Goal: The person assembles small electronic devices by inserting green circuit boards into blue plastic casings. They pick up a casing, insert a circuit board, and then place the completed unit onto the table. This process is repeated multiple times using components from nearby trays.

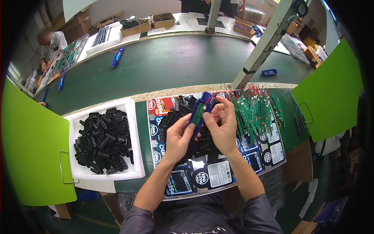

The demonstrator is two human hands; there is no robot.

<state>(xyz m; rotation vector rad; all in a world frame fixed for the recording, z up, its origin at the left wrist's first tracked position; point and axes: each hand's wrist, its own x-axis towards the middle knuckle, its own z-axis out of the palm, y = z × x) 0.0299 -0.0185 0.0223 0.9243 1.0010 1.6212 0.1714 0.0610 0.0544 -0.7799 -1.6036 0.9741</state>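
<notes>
Over the middle of the bench I hold a long blue plastic casing (207, 96) with a narrow green circuit board (198, 116) lying along it. My left hand (179, 139) grips the lower part, thumb on the board. My right hand (223, 128) is at the upper end, its thumb against the board's edge and its fingers curled by a short red wire. Beneath my hands, black plastic parts (171, 119) are heaped on a printed sheet (187, 181). Right of them lies a pile of green circuit boards (255, 113) with red wires.
A white foam tray (138, 156) of black plastic parts stands at left. Green panels (35, 156) flank the bench. Beyond it runs a dark green conveyor (163, 58) carrying several blue casings (117, 57). A metal post (265, 46) rises at right. Another person (58, 41) works at far left.
</notes>
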